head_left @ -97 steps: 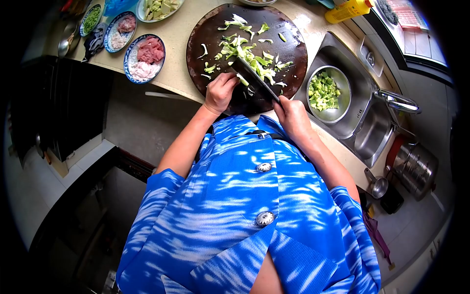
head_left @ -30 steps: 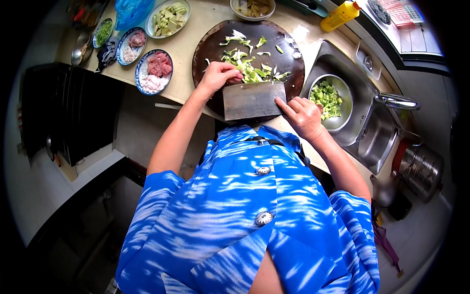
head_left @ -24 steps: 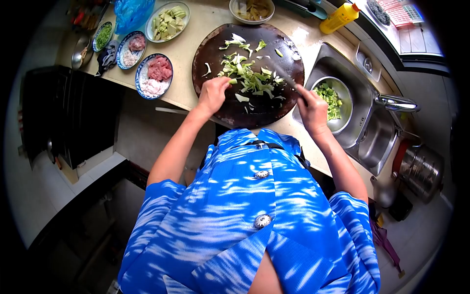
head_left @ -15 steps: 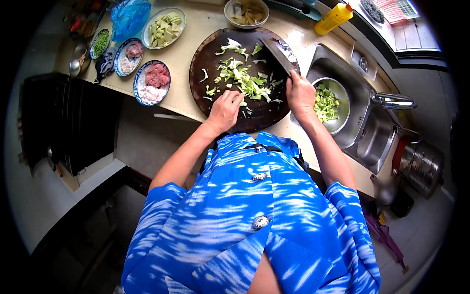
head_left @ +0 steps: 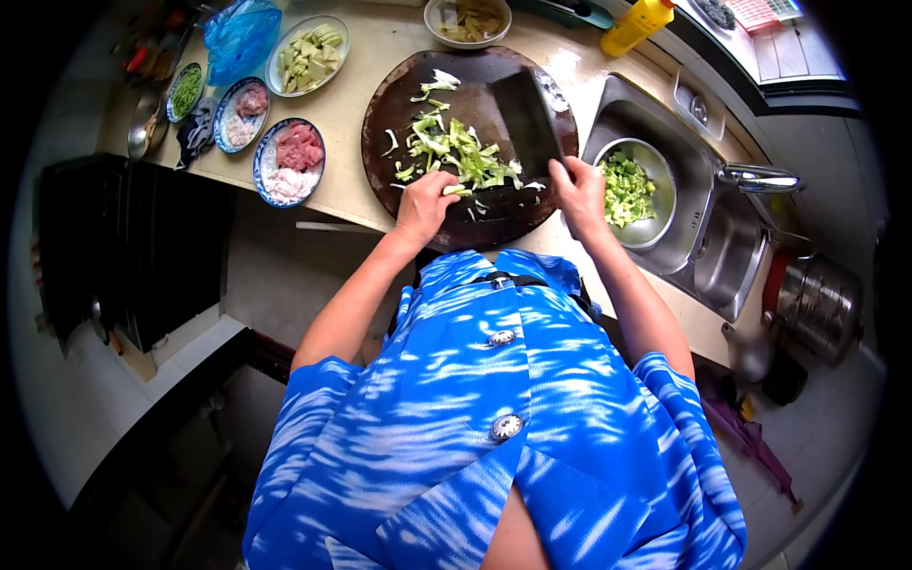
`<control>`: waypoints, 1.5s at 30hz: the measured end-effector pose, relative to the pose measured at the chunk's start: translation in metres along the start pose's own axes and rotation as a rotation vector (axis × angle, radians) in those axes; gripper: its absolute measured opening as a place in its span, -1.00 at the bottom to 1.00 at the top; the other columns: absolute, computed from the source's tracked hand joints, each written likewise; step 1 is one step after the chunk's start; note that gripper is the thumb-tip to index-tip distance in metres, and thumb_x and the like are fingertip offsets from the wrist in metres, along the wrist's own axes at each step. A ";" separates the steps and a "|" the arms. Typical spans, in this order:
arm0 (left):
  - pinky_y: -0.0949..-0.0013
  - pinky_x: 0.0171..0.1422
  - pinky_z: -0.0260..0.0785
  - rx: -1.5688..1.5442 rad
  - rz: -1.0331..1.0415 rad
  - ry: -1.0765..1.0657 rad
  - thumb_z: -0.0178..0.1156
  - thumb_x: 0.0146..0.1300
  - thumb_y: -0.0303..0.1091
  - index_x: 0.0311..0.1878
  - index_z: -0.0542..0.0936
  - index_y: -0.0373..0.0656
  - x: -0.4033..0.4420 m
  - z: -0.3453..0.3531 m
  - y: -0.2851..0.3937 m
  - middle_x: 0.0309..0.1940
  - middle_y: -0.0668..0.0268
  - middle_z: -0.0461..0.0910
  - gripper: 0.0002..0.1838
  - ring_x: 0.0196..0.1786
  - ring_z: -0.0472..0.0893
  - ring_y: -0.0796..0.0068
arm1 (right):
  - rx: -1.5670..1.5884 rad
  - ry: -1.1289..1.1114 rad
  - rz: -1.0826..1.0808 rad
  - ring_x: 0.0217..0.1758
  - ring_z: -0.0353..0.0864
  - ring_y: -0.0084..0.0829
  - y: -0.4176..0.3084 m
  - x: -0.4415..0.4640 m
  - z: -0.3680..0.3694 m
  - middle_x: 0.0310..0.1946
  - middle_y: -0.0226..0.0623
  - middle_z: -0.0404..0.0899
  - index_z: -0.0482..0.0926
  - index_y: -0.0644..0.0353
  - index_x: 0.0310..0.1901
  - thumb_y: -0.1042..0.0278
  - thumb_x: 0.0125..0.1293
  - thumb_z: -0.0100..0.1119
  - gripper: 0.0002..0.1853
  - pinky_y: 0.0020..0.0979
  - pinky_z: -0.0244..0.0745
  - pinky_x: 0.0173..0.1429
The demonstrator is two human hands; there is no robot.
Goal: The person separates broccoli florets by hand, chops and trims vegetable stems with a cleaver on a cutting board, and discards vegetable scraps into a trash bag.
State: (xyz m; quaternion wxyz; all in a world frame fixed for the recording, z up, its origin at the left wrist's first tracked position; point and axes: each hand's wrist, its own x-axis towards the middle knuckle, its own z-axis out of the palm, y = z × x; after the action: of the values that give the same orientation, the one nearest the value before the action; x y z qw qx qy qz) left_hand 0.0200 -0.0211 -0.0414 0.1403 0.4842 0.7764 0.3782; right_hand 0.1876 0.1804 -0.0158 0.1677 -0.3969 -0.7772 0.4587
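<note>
A round dark wooden chopping board (head_left: 399, 104) lies on the counter in front of me, with chopped green vegetable (head_left: 461, 147) scattered over its middle. My right hand (head_left: 579, 195) is closed round the handle of a cleaver (head_left: 527, 119). Its broad dark blade lies tilted over the board's right side, right of the vegetable pile. At the board's near left edge my left hand (head_left: 425, 202) is closed, with a pale green vegetable piece (head_left: 459, 190) at its fingertips. The cleaver's handle is mostly hidden in my right hand.
A metal bowl of chopped greens (head_left: 627, 195) sits in the sink (head_left: 693, 180) at right, under the tap (head_left: 760, 178). Plates of meat (head_left: 294, 157), a dish of pale cut vegetable (head_left: 312, 57) and a blue plastic bag (head_left: 237, 38) stand left. A yellow bottle (head_left: 638, 24) is behind.
The cleaver blade has turned from nearly edge-on to showing its broad face and sits left of before. Some vegetable pieces near it have shifted left. My left hand has moved slightly left.
</note>
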 end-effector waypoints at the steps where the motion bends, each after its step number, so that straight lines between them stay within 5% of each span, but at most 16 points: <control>1: 0.22 -0.29 0.39 -0.059 -0.066 0.026 0.32 -0.04 -0.53 -0.29 0.56 -0.24 0.001 -0.001 0.000 -0.44 0.13 0.54 -0.79 -0.38 0.57 0.12 | 0.099 -0.014 0.102 -0.71 0.41 -0.47 0.003 -0.004 -0.011 -0.73 -0.23 0.46 0.53 0.35 -0.51 0.27 0.25 0.17 -0.70 -0.35 0.31 -0.56; 3: 0.30 -0.31 0.40 -0.113 -0.100 0.089 0.30 -0.01 -0.52 -0.29 0.64 -0.25 0.003 -0.004 0.000 -0.46 0.14 0.58 -0.84 -0.43 0.58 0.21 | 0.308 -0.024 0.279 -0.75 0.31 -0.66 0.015 -0.016 -0.026 -0.75 -0.49 0.39 0.50 0.27 -0.57 0.22 0.29 0.19 -0.65 -0.49 0.19 -0.67; 9: 0.57 -0.41 0.32 -0.472 -0.365 0.151 0.25 0.12 -0.52 -0.22 0.70 -0.27 0.009 -0.006 -0.002 -0.50 0.33 0.59 -0.85 -0.51 0.49 0.67 | 0.615 -0.060 0.531 -0.77 0.29 -0.62 0.045 -0.043 -0.030 -0.75 -0.47 0.34 0.42 0.15 -0.54 0.21 0.28 0.23 -0.69 -0.51 0.25 -0.70; 14: 0.65 -0.47 0.30 -0.611 -0.423 0.184 0.18 0.25 -0.46 -0.14 0.67 -0.25 0.021 -0.013 -0.005 -0.49 0.46 0.57 -0.83 -0.51 0.46 0.77 | 0.588 -0.177 0.550 -0.76 0.32 -0.65 0.042 -0.048 0.000 -0.75 -0.49 0.36 0.53 0.24 -0.47 0.18 0.26 0.23 -0.70 -0.51 0.26 -0.69; 18: 0.67 -0.44 0.31 -0.629 -0.345 0.217 0.17 0.26 -0.48 -0.14 0.67 -0.23 0.042 -0.021 0.001 -0.43 0.44 0.57 -0.84 -0.45 0.48 0.77 | 0.146 -0.104 0.131 -0.59 0.59 -0.12 0.019 -0.033 0.032 -0.66 0.01 0.53 0.58 0.32 -0.48 0.18 0.19 0.22 -0.69 -0.20 0.44 -0.46; 20: 0.61 -0.37 0.37 -0.464 -0.216 0.258 0.23 0.19 -0.55 -0.13 0.67 -0.25 0.059 -0.028 0.024 -0.42 0.39 0.60 -0.82 -0.43 0.52 0.70 | 0.040 0.046 -0.073 -0.44 0.56 0.10 -0.002 -0.033 0.035 -0.57 0.11 0.50 0.58 0.31 -0.46 0.24 0.19 0.17 -0.74 -0.08 0.44 -0.34; 24: 0.51 -0.27 0.45 -0.247 0.118 0.128 0.23 0.11 -0.62 -0.16 0.68 -0.27 0.101 -0.034 0.110 -0.39 0.21 0.64 -0.80 -0.39 0.61 0.53 | 0.157 0.082 -0.103 -0.44 0.54 0.11 -0.012 -0.022 0.033 -0.57 0.10 0.50 0.54 0.33 -0.52 0.27 0.21 0.14 -0.72 -0.06 0.40 -0.37; 28: 0.51 -0.22 0.48 -0.167 0.276 -0.164 0.18 0.12 -0.61 -0.17 0.67 -0.26 0.137 0.009 0.150 -0.39 0.21 0.64 -0.79 -0.35 0.65 0.48 | 0.275 -0.072 0.155 -0.42 0.58 0.05 -0.012 -0.018 0.042 -0.55 0.16 0.50 0.59 0.37 -0.48 0.22 0.18 0.18 -0.69 -0.10 0.39 -0.33; 30: 0.44 -0.20 0.50 -0.145 0.341 -0.254 0.23 0.09 -0.57 -0.15 0.67 -0.23 0.152 0.044 0.168 -0.36 0.15 0.65 -0.77 -0.33 0.66 0.39 | 0.263 0.082 -0.031 -0.42 0.58 0.06 -0.002 -0.023 0.050 -0.55 0.16 0.51 0.58 0.39 -0.50 0.19 0.18 0.18 -0.66 -0.10 0.40 -0.32; 32: 0.36 -0.13 0.53 -0.176 0.347 -0.509 0.34 0.00 -0.53 0.10 0.56 -0.16 0.164 0.071 0.169 -0.10 0.06 0.60 -0.50 -0.27 0.67 0.31 | 0.277 0.081 -0.009 -0.41 0.59 0.04 0.003 -0.024 0.053 -0.55 0.12 0.54 0.57 0.37 -0.47 0.19 0.18 0.18 -0.67 -0.11 0.42 -0.29; 33: 0.37 -0.13 0.54 -0.147 0.546 -0.449 0.36 -0.01 -0.51 0.17 0.52 -0.08 0.165 0.077 0.169 0.04 0.03 0.53 -0.42 -0.25 0.68 0.28 | 0.381 0.095 0.021 -0.48 0.59 -0.03 0.002 -0.024 0.051 -0.59 0.09 0.54 0.57 0.37 -0.46 0.19 0.18 0.18 -0.67 -0.14 0.43 -0.35; 34: 0.37 -0.12 0.54 -0.104 0.552 -0.407 0.35 0.01 -0.50 0.13 0.55 -0.06 0.167 0.079 0.178 0.09 0.04 0.51 -0.48 -0.22 0.67 0.31 | 0.500 0.101 0.045 -0.55 0.59 -0.09 0.003 -0.021 0.049 -0.62 0.05 0.55 0.56 0.36 -0.44 0.18 0.19 0.18 -0.68 -0.17 0.43 -0.41; 36: 0.38 -0.10 0.53 -0.220 0.472 -0.378 0.33 0.05 -0.47 0.08 0.58 -0.05 0.181 0.065 0.173 0.09 0.07 0.52 -0.56 -0.20 0.67 0.36 | 0.696 -0.043 0.320 -0.79 0.35 -0.55 0.012 -0.026 0.038 -0.78 -0.37 0.40 0.48 0.26 -0.54 0.19 0.28 0.17 -0.66 -0.44 0.25 -0.71; 37: 0.43 -0.12 0.52 -0.264 0.395 -0.305 0.29 0.13 -0.44 -0.02 0.63 -0.10 0.188 0.050 0.164 0.04 0.13 0.56 -0.69 -0.22 0.66 0.43 | 0.740 -0.026 0.328 -0.77 0.31 -0.62 0.015 -0.027 0.030 -0.78 -0.47 0.35 0.42 0.21 -0.59 0.21 0.31 0.16 -0.64 -0.49 0.23 -0.71; 41: 0.49 -0.24 0.42 -0.008 0.263 0.119 0.19 0.24 -0.39 -0.22 0.67 -0.26 0.207 -0.012 0.051 -0.38 0.25 0.66 -0.84 -0.36 0.61 0.50 | 0.821 -0.026 0.402 -0.77 0.27 -0.67 0.032 -0.032 0.001 -0.75 -0.51 0.34 0.43 0.17 -0.55 0.17 0.31 0.20 -0.65 -0.56 0.17 -0.71; 45: 0.25 0.09 0.39 0.173 0.078 0.029 0.22 0.20 -0.26 -0.17 0.67 -0.15 0.179 -0.044 -0.048 -0.12 0.17 0.62 -0.79 -0.01 0.57 0.18 | 0.745 -0.049 0.385 -0.79 0.27 -0.64 0.052 -0.037 -0.015 -0.77 -0.48 0.33 0.38 0.15 -0.59 0.19 0.31 0.20 -0.63 -0.53 0.20 -0.71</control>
State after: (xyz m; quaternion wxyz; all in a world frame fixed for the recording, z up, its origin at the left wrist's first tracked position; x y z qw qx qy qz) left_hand -0.1247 0.1011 -0.0199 0.0721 0.5188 0.7887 0.3219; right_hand 0.2446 0.1742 -0.0481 0.1926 -0.4360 -0.4736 0.7406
